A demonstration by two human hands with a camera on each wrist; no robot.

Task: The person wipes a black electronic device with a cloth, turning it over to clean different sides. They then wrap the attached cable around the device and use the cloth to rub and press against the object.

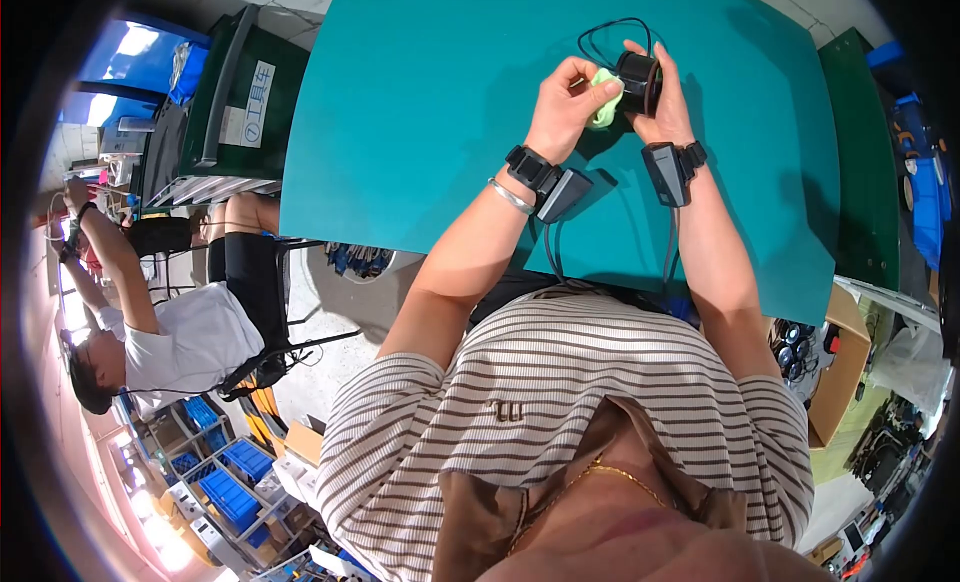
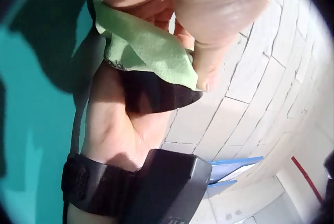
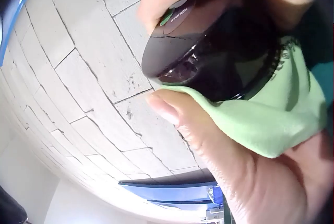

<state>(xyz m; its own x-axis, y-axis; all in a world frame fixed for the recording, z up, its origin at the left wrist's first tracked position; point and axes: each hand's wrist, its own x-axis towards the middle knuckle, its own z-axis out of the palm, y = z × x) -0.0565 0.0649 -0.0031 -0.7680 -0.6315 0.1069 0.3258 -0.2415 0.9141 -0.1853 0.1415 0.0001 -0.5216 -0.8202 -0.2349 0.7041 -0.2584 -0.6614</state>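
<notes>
My left hand (image 1: 562,104) pinches a light green cloth (image 1: 606,102) between thumb and fingers. It presses the cloth against a black, drum-shaped device (image 1: 638,85) with a glossy, dark surface. My right hand (image 1: 672,104) grips that device from the far side, above the table. In the right wrist view the cloth (image 3: 266,122), with dark printing on it, wraps the lower edge of the shiny device (image 3: 224,52). The left wrist view has the cloth (image 2: 151,46) covering most of the device (image 2: 156,93). A thin black cable (image 1: 612,24) loops on the table behind it.
The green table (image 1: 430,102) spreads under both hands. Dark cabinets (image 1: 250,112) stand left and right of it. Another person (image 1: 190,322) sits at the left. An open cardboard box (image 1: 840,367) and blue bins (image 1: 232,492) are around the table.
</notes>
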